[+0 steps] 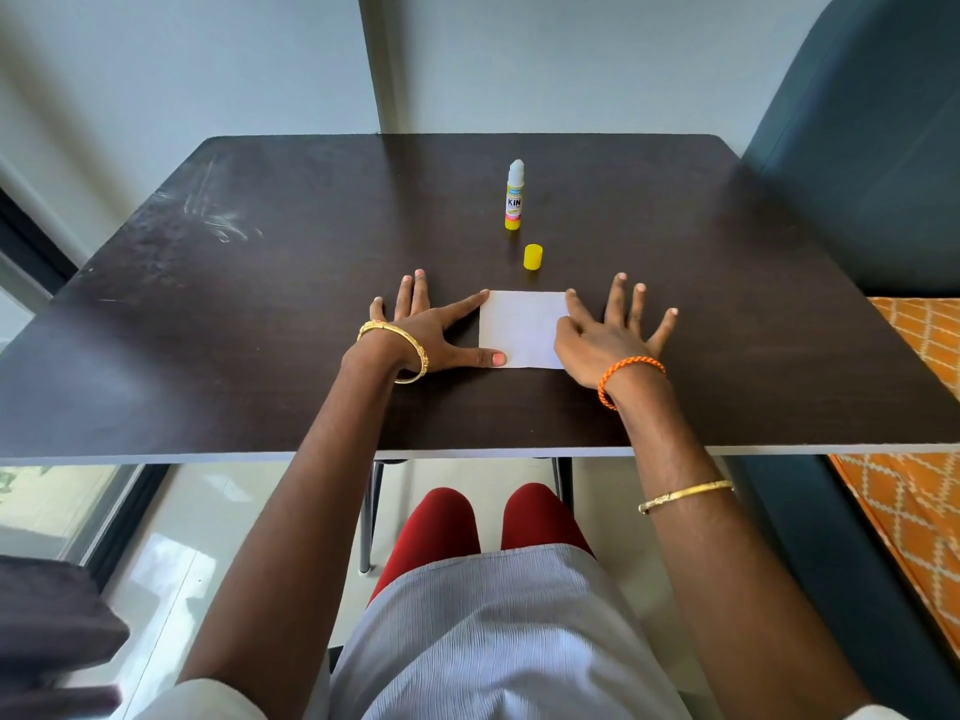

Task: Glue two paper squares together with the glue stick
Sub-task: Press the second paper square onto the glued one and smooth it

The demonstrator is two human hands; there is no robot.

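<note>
Nearest the table (208, 356) edge, a white paper square (522, 328) is seen lying flat, flanked by both hands. At its nine o'clock side the left hand (436, 330) is spread, unclenched, with thumb and forefinger tips pressed on the sheet's left corners. At three o'clock the right hand (602, 335) is laid flat, fingers splayed, gripping nothing, its forefinger at the far right corner. Only one sheet can be told apart; whether a second lies beneath cannot be judged. The pressing or aligning step appears to be in hand. Farther off, at twelve o'clock, a yellow cap (533, 257) is stood alone, and beyond it the uncapped glue stick (514, 197) is upright. Next, firm smoothing and recapping would likely be called for
</note>
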